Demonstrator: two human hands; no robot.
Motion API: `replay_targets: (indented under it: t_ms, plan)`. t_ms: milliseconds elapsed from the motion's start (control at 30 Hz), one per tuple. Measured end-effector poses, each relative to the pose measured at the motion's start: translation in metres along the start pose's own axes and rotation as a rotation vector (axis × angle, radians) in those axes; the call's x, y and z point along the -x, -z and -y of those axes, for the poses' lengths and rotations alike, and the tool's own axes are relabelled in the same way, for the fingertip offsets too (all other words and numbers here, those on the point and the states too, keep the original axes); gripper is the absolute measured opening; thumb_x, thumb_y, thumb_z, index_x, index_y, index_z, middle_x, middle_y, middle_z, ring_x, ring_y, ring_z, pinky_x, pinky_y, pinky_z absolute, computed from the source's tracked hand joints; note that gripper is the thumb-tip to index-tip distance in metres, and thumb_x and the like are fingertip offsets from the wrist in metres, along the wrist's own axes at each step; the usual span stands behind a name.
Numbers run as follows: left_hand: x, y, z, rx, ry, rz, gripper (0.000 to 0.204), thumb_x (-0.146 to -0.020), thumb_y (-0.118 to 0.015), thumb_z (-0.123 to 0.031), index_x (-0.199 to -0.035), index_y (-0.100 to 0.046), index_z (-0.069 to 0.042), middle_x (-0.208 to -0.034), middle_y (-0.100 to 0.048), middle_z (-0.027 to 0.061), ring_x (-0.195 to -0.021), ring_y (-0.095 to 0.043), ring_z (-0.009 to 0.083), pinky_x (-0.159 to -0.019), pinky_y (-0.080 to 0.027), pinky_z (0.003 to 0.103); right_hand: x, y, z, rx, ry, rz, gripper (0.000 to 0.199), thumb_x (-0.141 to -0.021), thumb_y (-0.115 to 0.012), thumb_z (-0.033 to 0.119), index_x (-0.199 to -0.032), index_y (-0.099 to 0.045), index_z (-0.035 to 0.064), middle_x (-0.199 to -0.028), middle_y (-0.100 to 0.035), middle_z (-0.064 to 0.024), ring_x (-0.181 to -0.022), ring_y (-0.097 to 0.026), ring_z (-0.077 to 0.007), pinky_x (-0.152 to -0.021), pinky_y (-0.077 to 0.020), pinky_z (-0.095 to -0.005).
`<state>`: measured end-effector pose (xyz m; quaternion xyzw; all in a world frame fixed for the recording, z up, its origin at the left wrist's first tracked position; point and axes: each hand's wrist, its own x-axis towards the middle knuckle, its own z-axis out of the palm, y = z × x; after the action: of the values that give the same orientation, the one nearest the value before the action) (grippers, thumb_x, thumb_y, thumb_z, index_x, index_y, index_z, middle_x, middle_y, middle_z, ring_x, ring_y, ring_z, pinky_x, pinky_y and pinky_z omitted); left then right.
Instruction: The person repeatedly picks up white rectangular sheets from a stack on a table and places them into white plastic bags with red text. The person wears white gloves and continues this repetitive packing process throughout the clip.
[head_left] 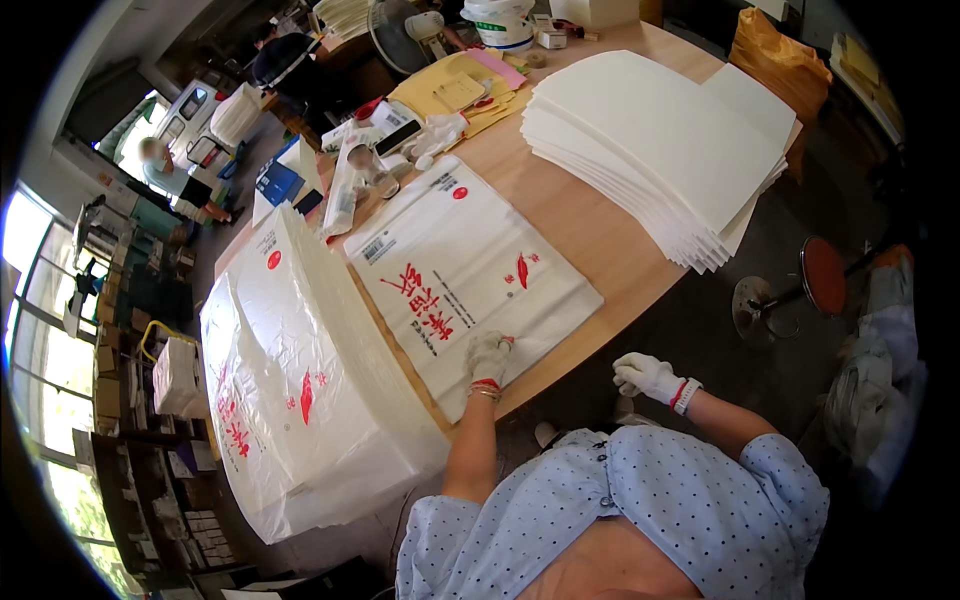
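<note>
Both of my hands wear white knitted gloves. My left hand (488,358) rests on the near edge of a flat white plastic bag (480,245) with red printing; its fingers are bent together on the film there, with small creases beside them. My right hand (646,378) hangs in the air past the table's near edge, fingers curled in, with nothing visible in them. To the left of the bag lies a thick pile of the same plastic bags (280,330), overhanging the table. A fanned stack of white sheets (665,125) lies on the far right of the table.
Behind the bag are a glass jar (374,172), a phone (398,138) and yellow envelopes (450,85). A fan (395,35) and white bucket (498,22) stand farther back. At right is a round red stool (825,275). Two people (175,175) are in the background.
</note>
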<state>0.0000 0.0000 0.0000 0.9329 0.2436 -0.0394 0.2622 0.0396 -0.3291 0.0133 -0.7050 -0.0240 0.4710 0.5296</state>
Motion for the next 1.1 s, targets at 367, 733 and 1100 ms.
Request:
replay_targets:
  t_ms: [367, 733, 1100]
  plan:
    - [-0.032, 0.041, -0.019, 0.016, -0.064, -0.045, 0.042, -0.090, -0.045, -0.045, -0.086, -0.065, -0.008, -0.076, -0.066, 0.0094, -0.069, -0.062, 0.0220, -0.065, -0.047, 0.034, -0.127, -0.122, 0.111, -0.555, 0.285, 0.199, 0.028, -0.091, -0.052, 0.021, -0.111, -0.057, 0.0041, -0.089, -0.063, -0.0022, -0.080, -0.058, -0.0169, -0.071, -0.0471, -0.0311]
    - [-0.083, 0.078, -0.019, 1.085, -0.074, -0.008, 0.029, -0.090, -0.053, -0.011, -0.118, -0.050, -0.002, -0.082, -0.061, 0.0025, -0.075, -0.056, 0.0113, -0.066, -0.044, 0.023, -0.132, -0.130, 0.174, 0.661, 0.842, -0.256, 0.039, -0.081, -0.057, 0.025, -0.116, -0.057, 0.0078, -0.113, -0.057, -0.0160, -0.103, -0.055, -0.0313, -0.089, -0.0423, -0.0388]
    - [-0.018, 0.212, -0.109, 0.204, -0.102, -0.485, 0.053, -0.080, -0.065, -0.011, -0.127, -0.043, 0.000, -0.115, -0.057, 0.0117, -0.097, -0.057, 0.0225, -0.083, -0.045, 0.036, -0.028, 0.039, 0.162, 0.765, 0.944, -0.238, 0.041, -0.082, -0.060, 0.032, -0.114, -0.058, 0.0075, -0.111, -0.059, -0.0165, -0.105, -0.054, -0.0325, -0.096, -0.0391, -0.0408]
